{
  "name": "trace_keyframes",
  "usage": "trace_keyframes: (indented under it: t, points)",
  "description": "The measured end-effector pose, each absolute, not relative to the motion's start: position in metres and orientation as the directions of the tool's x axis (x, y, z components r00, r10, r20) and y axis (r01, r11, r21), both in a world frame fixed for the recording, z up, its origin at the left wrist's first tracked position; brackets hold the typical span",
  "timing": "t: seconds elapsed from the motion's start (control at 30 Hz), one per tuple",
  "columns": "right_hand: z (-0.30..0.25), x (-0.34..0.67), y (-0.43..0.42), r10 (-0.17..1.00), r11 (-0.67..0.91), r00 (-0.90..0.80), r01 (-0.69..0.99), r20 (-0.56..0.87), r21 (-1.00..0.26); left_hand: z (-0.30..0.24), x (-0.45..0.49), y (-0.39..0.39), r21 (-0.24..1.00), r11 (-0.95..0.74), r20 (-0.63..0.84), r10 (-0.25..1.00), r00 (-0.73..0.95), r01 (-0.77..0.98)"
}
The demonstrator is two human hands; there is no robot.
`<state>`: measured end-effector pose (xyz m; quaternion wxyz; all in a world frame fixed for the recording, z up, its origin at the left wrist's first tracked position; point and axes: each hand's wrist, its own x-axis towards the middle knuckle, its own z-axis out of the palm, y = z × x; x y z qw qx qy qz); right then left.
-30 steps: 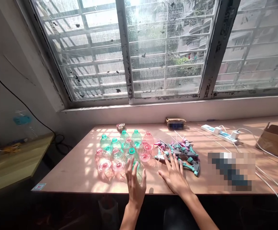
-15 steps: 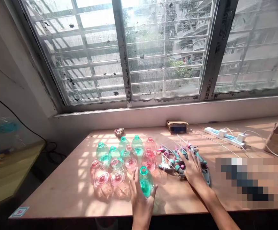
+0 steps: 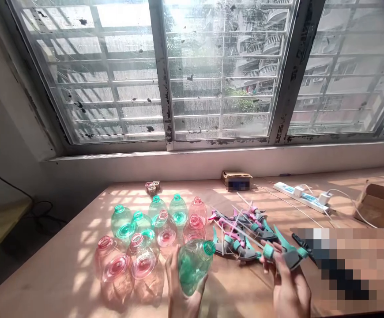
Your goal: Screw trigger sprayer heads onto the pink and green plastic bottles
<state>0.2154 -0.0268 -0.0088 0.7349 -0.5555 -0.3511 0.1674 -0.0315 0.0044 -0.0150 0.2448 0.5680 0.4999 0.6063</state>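
Note:
Wrapped round a clear green plastic bottle [image 3: 193,265], my left hand [image 3: 183,296] holds it tilted, its uncapped neck leaning right. My right hand [image 3: 291,282] grips a grey and green trigger spray head [image 3: 286,255] to the right of the bottle. Between and beyond the hands lies a pile of spray heads [image 3: 241,234] in grey, green and pink, with thin white tubes. Left of my left hand stand several open bottles, among them a pink bottle [image 3: 144,265] and a green bottle [image 3: 121,223].
A small cardboard box [image 3: 237,181] sits near the wall under the window. Further right are a white power strip [image 3: 301,197] with cables and an open brown carton [image 3: 380,205]. Small blocks [image 3: 152,187] lie at the back left. A blurred patch covers a dark object on the right.
My right hand has lifted a spray head from the pile and moved right and nearer. The green bottle in my left hand has gone from upright to tilted right. The view has shifted slightly.

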Motion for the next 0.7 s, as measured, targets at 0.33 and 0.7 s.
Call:
trace_keyframes:
  t: [0.33, 0.7]
  points:
    - [0.005, 0.216, -0.032, 0.737, 0.395, 0.670, -0.532, -0.087, -0.749, -0.019, -0.037, 0.008, 0.815, -0.422, 0.503, 0.855, -0.124, 0.397]
    - [-0.024, 0.197, -0.024, 0.873, 0.136, 0.477, -0.432, -0.098, -0.892, -0.037, -0.029, 0.007, 0.867, -0.415, 0.442, 0.896, -0.042, 0.278]
